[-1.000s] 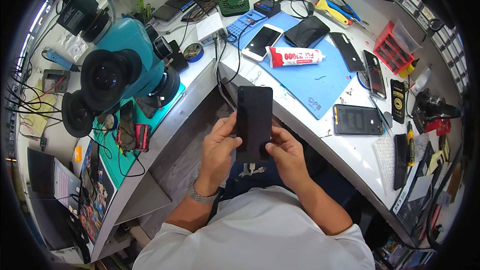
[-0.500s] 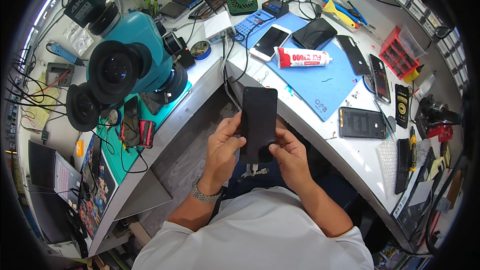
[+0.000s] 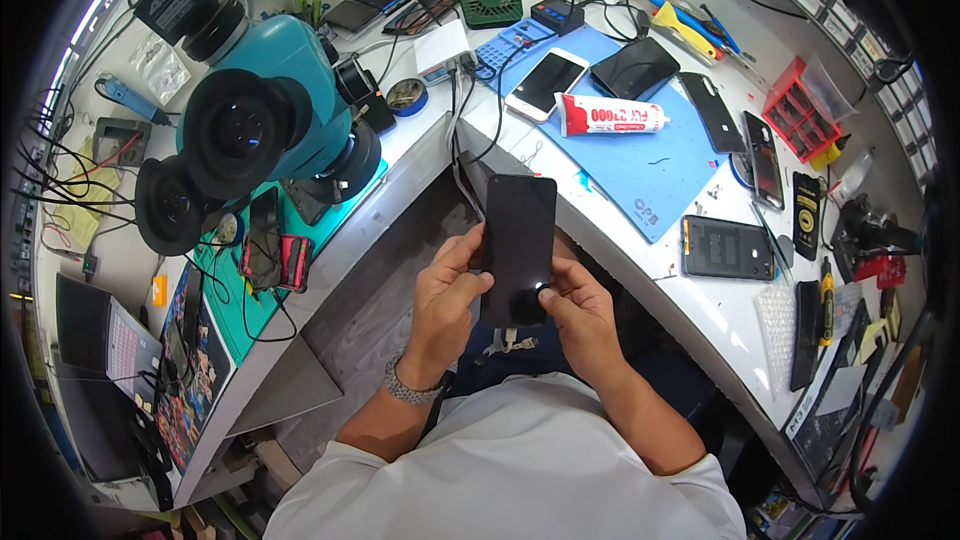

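A black smartphone (image 3: 518,245) is held upright in front of me, its dark screen showing a bright reflection near the lower edge. My left hand (image 3: 449,295) grips its left side, fingers behind and thumb at the edge. On the lower right side my right hand (image 3: 580,310) is closed round it, thumb at the front near the corner. A white cable plug (image 3: 516,339) hangs just below the phone; whether it joins the phone I cannot tell. The phone is above the gap between two bench sections, apart from both.
At left stands a teal microscope (image 3: 285,100) over a green mat (image 3: 228,315). A blue mat (image 3: 625,180) on the right bench carries a white phone (image 3: 547,83) and a red-and-white tube (image 3: 612,116). An opened phone (image 3: 727,247) lies near a red drawer box (image 3: 802,108).
The hands and phone keep nearly the same place and grip. The bench around them has shifted slightly right in the view.
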`<state>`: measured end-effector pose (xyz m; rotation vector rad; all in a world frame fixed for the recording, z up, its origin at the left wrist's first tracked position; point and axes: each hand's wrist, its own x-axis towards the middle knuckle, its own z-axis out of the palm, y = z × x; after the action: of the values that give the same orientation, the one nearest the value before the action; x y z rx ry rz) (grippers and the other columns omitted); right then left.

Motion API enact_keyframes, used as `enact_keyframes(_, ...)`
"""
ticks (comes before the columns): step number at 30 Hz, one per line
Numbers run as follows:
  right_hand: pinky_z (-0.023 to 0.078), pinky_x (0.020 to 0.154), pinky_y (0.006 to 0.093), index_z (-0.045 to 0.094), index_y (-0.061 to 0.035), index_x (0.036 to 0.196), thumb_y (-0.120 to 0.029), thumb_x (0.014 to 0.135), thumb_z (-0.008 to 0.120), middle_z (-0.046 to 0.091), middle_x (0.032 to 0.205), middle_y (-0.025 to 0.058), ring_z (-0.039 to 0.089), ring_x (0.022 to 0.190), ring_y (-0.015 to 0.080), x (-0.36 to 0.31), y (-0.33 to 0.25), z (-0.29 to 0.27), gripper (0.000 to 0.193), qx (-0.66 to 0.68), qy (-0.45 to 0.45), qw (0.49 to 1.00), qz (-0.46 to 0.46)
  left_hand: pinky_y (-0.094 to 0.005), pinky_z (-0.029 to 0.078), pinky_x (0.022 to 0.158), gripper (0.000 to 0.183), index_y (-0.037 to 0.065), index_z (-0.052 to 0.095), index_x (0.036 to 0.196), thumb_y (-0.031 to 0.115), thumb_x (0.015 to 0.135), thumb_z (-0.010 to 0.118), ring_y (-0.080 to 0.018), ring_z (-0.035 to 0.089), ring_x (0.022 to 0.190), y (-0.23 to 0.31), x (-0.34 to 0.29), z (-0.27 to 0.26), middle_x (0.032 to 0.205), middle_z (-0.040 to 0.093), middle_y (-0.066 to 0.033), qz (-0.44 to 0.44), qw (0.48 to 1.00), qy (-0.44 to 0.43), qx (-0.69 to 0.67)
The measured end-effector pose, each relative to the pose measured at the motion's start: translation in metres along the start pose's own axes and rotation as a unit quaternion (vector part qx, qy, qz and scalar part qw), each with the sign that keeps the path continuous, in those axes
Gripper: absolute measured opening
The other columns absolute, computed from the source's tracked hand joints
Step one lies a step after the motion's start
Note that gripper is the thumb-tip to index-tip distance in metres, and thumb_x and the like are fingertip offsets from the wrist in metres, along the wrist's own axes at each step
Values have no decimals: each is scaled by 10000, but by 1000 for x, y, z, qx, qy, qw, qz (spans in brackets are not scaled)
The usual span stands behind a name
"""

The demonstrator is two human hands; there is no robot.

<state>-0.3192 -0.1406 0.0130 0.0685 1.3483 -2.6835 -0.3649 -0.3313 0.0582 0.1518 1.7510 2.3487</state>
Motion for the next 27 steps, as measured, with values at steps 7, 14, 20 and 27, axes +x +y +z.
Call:
enact_keyframes(7,504,1050,278,561,58,1533,27,1064,601,677,1391,90,640,1225,120,0,4,-1,471,0,6,1000,-3,-349,476,1196,631,-116,531,1582,-59,955,519,-209,636,1366,-4,-1,-2,1521,642,-157,0,1000,7,-1)
enact_keyframes(14,503,1003,251,567,57,1528,22,1063,623,672,1361,59,624,1168,91,-1,8,-4,470,2,14,1000,11,-370,491,1199,622,-135,517,1577,-54,960,510,-239,651,1379,-8,0,-4,1511,655,-203,4,1000,18,-2)
enact_keyframes(20,501,988,245,580,55,1517,21,1062,624,680,1355,54,626,1151,83,-2,4,1,458,2,11,1000,7,-371,484,1205,611,-146,512,1572,-46,970,508,-247,644,1389,-6,-1,-3,1514,650,-213,-6,1000,25,1)
enact_keyframes(27,498,1054,279,574,61,1518,14,1069,608,687,1398,94,639,1234,125,-2,7,1,453,-12,1,1000,-16,-364,478,1207,600,-150,516,1562,-26,975,506,-249,639,1392,-1,-2,1,1503,652,-213,-14,1000,21,-6)
